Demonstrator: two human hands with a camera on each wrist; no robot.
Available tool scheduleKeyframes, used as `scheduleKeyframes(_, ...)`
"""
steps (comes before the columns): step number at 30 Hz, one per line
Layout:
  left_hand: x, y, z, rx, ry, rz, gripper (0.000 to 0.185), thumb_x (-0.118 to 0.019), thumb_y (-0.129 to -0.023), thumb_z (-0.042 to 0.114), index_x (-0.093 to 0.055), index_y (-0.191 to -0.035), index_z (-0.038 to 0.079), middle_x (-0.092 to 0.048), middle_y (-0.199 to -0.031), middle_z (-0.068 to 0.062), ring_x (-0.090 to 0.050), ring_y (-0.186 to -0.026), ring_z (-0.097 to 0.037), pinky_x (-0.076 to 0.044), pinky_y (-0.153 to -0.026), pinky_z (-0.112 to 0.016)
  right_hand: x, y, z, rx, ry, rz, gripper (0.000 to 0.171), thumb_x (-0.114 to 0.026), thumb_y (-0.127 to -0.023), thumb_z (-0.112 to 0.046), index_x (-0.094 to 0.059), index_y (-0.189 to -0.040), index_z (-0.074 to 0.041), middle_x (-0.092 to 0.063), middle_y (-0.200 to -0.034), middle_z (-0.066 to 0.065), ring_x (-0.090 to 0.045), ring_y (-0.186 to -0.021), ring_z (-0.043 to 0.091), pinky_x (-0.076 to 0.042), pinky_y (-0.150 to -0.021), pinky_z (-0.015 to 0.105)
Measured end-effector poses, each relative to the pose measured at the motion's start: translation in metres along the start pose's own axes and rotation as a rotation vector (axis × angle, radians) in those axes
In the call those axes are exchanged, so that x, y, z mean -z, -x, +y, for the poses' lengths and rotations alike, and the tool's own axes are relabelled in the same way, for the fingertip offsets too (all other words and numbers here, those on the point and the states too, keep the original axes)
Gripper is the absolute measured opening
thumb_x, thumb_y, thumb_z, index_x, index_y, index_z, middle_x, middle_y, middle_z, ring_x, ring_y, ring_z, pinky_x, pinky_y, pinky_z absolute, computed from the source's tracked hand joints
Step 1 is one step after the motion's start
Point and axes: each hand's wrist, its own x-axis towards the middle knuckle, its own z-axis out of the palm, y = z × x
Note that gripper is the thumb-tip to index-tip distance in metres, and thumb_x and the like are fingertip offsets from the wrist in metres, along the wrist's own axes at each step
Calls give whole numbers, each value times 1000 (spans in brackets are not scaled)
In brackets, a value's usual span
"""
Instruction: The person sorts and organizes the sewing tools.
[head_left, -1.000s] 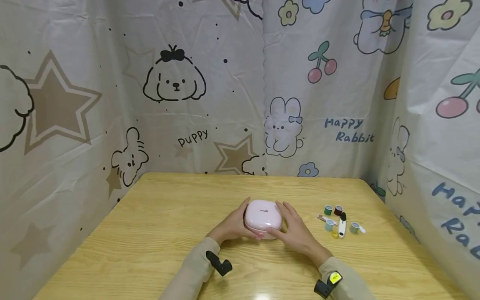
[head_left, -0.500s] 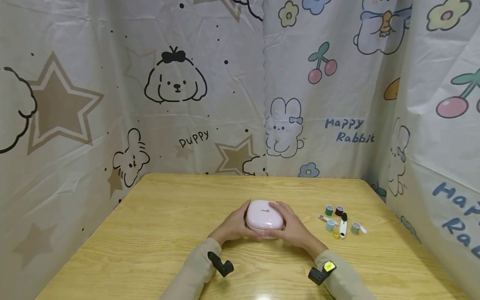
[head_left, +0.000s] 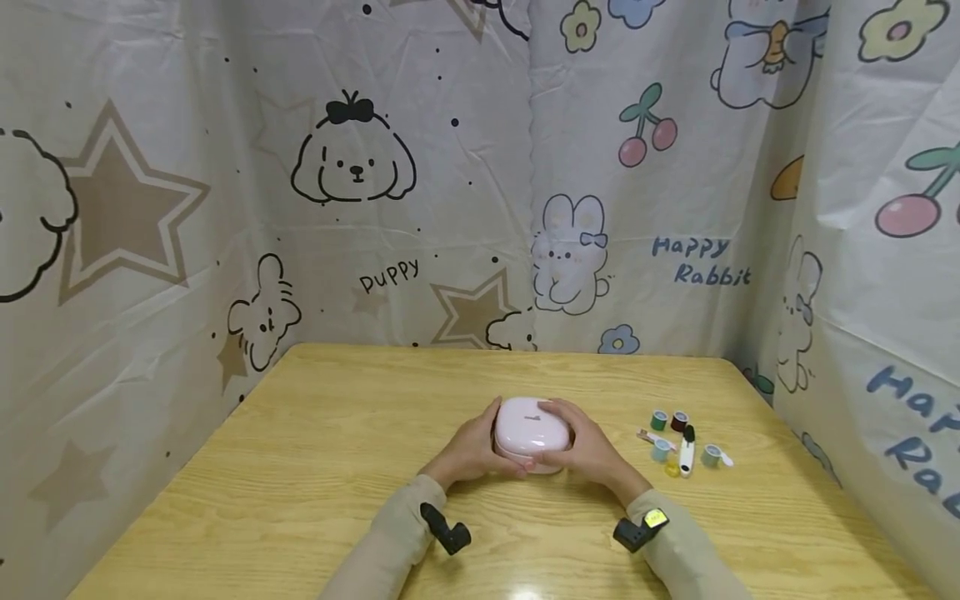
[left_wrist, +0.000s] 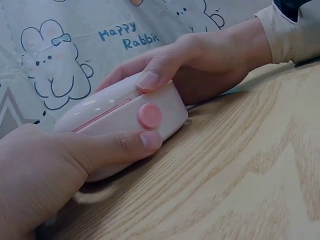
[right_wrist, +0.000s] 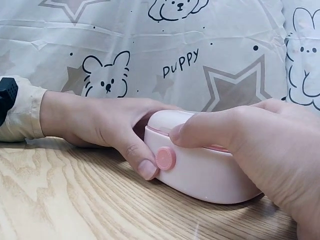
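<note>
While one pale pink case is held between two hands, its left side is gripped by the curled fingers of the left hand and its right side by those of the right hand. The left thumb is laid along the front, its tip just beside the one round pink knob; the right thumb is set at the lid seam. The knobbed front is turned toward the person, between both thumbs (the long axis cannot be told for certain from so rounded an outline). To the right of the right hand's fingers, four small pots are grouped, with one white-and-black tool and one yellow piece among them. Leftward of the left fingers, bare tabletop is seen up to its left edge; its far edge is set well beyond the fingertips.
</note>
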Motion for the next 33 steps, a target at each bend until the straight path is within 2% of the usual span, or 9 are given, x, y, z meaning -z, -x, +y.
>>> scheduleKeyframes(4, -1, 1, 0, 0, -20, 7, 137, -97, -68, 49, -13, -164, -1, -37, -161, -16, -44, -141, -29, -36, -114, -48, -1, -3, 6, 14, -42, 9, 83, -92, -78, -30, -54, -151, -15, -42, -158, 16, -50, -132, 35, -43, -106, 50)
scheduleKeyframes(7, -2, 2, 0, 3, -34, 15, 137, -97, -68, 49, -13, -164, -1, -37, -161, -17, -44, -141, -29, -36, -114, -47, -2, -4, 7, 33, -60, 13, 82, -92, -78, -29, -56, -150, -15, -46, -154, 11, -54, -128, 31, -46, -103, 47)
scheduleKeyframes(13, -2, 2, 0, 2, -63, 24, 135, -96, -68, 52, -17, -163, -2, -39, -160, -17, -46, -139, -30, -39, -112, -48, -1, -5, 7, 40, -60, 15, 82, -92, -76, -32, -56, -149, -13, -43, -157, 19, -51, -133, 36, -43, -106, 51)
scheduleKeyframes(19, -2, 0, 0, -16, -65, 34, 132, -96, -67, 52, -22, -163, 2, -45, -157, -12, -49, -136, -26, -41, -110, -47, 1, -7, 4, 33, -52, 25, 81, -92, -75, -32, -58, -146, -13, -47, -154, 16, -52, -130, 35, -45, -104, 53)
scheduleKeyframes(26, -4, -4, -1, -27, -55, 38, 125, -97, -65, 53, -30, -161, 10, -50, -151, -5, -52, -131, -20, -43, -107, -43, 0, -5, 5, 63, -21, 67, 76, -91, -77, -22, -59, -145, -7, -47, -153, 23, -51, -132, 39, -45, -104, 51)
scheduleKeyframes(29, -3, -2, -1, -14, -46, 35, 127, -97, -65, 52, -28, -162, 9, -49, -153, -6, -51, -132, -21, -42, -109, -43, -1, -4, -3, 80, -31, 69, 74, -90, -78, -16, -58, -144, -1, -48, -150, 26, -53, -129, 41, -46, -102, 49)
scheduleKeyframes(33, 0, -1, 0, -20, -43, 29, 127, -97, -66, 50, -27, -162, 7, -49, -153, -8, -51, -133, -22, -42, -109, -44, 3, 0, -29, 79, -45, 53, 73, -88, -79, -11, -56, -142, 5, -48, -148, 31, -53, -126, 44, -47, -101, 47)
